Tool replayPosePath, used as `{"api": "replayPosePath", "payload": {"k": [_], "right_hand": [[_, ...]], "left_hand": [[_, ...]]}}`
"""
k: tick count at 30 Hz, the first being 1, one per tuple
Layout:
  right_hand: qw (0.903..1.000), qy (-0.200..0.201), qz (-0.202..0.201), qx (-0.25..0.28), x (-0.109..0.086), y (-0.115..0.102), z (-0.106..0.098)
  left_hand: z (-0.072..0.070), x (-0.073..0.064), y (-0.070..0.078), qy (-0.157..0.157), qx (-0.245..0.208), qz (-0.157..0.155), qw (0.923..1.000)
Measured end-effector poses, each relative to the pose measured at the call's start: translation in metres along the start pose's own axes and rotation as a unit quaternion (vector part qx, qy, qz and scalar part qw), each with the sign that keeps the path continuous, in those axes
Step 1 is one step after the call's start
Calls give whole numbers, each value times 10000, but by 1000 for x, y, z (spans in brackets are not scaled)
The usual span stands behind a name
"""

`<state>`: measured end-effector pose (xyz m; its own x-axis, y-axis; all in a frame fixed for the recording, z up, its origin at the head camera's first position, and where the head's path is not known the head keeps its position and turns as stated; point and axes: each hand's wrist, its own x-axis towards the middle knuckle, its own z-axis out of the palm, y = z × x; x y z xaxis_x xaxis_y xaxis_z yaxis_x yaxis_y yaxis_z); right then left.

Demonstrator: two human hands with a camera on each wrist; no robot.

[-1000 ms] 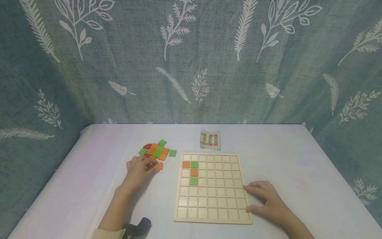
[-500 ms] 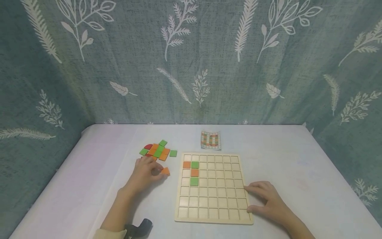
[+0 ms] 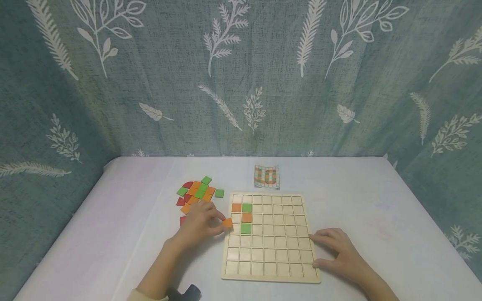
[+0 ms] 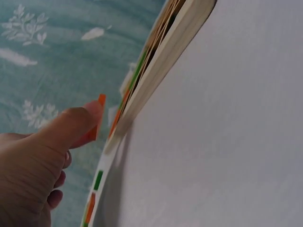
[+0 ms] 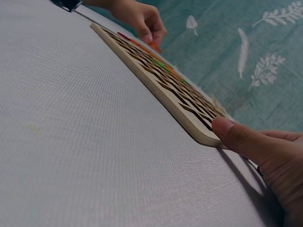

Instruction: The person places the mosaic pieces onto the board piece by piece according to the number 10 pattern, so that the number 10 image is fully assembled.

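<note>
My left hand (image 3: 201,222) pinches an orange square tile (image 3: 227,223) between thumb and fingers, over the left edge of a wooden grid board (image 3: 269,254). In the left wrist view the tile (image 4: 101,111) is tilted on edge beside the thumb. Two orange and two green tiles lie in the board's upper-left cells, among them a green tile (image 3: 246,228) below an orange one (image 3: 246,218). At the board's right edge, my right hand (image 3: 339,253) rests with thumb and index finger spread. Its thumb (image 5: 227,130) touches the board's rim in the right wrist view.
Left of the board lies a loose group of green, orange and red tiles (image 3: 201,191), partly hidden by the left hand. Behind the board is a small card (image 3: 267,177) printed with a coloured grid. A patterned curtain (image 3: 233,79) closes off the table's back.
My left hand has drawn the orange tile from the loose group and carried it right to the board's left edge, uncovering more red and orange pieces. The right hand stays at the board.
</note>
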<state>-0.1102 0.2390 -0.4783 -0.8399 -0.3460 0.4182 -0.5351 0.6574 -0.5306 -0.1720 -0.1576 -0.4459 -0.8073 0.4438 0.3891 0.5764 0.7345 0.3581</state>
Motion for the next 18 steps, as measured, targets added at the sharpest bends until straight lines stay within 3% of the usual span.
{"api": "replayPosePath", "payload": {"k": [7, 11, 18], "right_hand": [[10000, 16, -46, -3, -1, 1, 1], [9999, 35, -127, 55, -1, 1, 1], [9997, 78, -224, 66, 0, 1, 0]], "left_hand": [[12, 3, 13, -504, 45, 98, 9987], [15, 3, 20, -788, -149, 172, 9966], [15, 2, 31, -915, -286, 386, 9946]]}}
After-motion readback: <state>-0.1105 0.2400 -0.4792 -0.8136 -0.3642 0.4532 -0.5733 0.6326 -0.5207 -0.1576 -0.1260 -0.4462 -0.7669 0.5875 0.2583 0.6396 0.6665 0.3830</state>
